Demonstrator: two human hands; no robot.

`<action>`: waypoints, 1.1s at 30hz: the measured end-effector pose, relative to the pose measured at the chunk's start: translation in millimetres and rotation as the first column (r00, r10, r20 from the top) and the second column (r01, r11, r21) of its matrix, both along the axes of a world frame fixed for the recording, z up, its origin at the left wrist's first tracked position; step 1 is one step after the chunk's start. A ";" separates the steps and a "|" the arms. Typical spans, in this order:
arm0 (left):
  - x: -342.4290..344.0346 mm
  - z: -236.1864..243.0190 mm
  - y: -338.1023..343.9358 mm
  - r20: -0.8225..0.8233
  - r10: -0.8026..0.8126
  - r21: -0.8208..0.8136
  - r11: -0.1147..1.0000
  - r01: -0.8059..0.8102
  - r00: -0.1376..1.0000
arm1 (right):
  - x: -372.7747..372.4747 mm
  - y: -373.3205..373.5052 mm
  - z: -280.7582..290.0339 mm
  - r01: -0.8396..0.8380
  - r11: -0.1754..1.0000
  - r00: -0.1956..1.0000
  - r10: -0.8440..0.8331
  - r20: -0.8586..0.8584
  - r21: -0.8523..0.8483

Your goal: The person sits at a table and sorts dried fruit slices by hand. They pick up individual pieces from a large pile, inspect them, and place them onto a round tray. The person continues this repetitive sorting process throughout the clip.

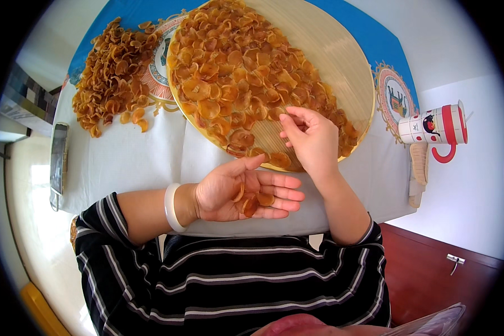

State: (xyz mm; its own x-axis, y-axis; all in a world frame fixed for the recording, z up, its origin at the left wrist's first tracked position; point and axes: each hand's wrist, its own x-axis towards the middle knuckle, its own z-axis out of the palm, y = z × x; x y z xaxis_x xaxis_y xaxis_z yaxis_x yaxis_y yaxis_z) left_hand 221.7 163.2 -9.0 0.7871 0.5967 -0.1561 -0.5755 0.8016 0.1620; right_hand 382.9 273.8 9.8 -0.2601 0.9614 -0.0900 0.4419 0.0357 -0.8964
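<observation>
My left hand (pixel 229 193) is palm up in front of the tray's near edge, its fingers stretched out. A few amber-brown dried slices (pixel 251 206) rest in that palm. Over the near part of the round woven tray (pixel 347 61), my right hand (pixel 312 134) pinches thumb and forefinger together at a dried slice (pixel 275 114); the fingertips partly cover it. Overlapping dried slices (pixel 229 67) are spread across the tray's left and middle. On the cloth left of the tray lies a loose heap of curled dried slices (pixel 115 73).
A pale and blue patterned tablecloth (pixel 134 162) covers the table. At its left edge lies a phone (pixel 59 151). Off to the right are a white cup with a red handle (pixel 434 126) and a beige object (pixel 419 165). A dark red cabinet (pixel 431 269) stands at lower right.
</observation>
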 end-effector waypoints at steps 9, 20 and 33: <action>-0.5 -0.9 0.7 0.016 -0.001 0.001 1.000 0.001 1.000 | 1.8 -0.4 -0.4 -0.020 1.000 0.999 0.020 -0.036 -0.001; 0.0 1.4 -0.2 0.087 0.076 -0.113 0.991 -0.066 0.993 | 27.0 -1.4 48.9 -0.337 0.776 0.933 0.351 0.079 0.533; -0.2 3.6 -4.0 0.058 0.155 -0.203 0.969 -0.141 0.986 | 14.9 -29.3 42.8 -0.746 0.603 0.655 0.742 0.144 0.281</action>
